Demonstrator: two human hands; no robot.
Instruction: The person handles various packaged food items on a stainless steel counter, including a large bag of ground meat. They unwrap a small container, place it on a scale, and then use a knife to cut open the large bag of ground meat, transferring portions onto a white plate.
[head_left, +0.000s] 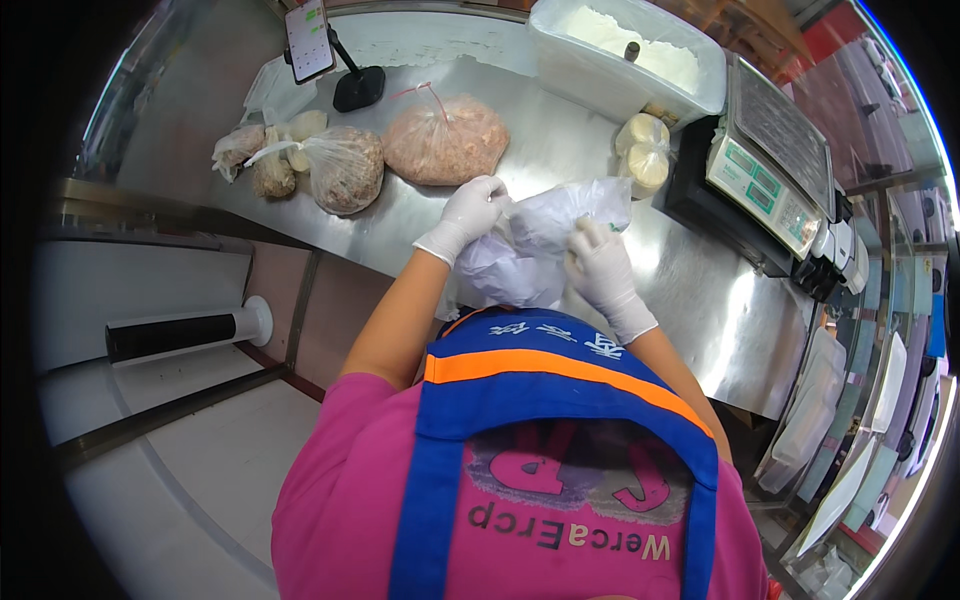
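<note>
On the steel counter, close to the apron, lie whitish translucent plastic bags (510, 274) whose contents I cannot make out. My left hand (474, 210), in a white glove, has its thumb and fingers pinched together on the bags' left edge. My gloved right hand (604, 274) rests with bent fingers on the right side of the upper bag (559, 214). Just beyond my left hand sits a tied clear bag of pinkish minced filling (450, 142) with a red tie. A clear bag of darker filling (349, 171) stands to its left.
Small tied bags (274, 176) are at the left. A phone (309, 41) on a black stand (358, 88) is at the back. A tub of white powder (592, 75), wrapped pale rounds (645, 154) and a digital scale (765, 180) line the back and right of the steel counter (697, 300).
</note>
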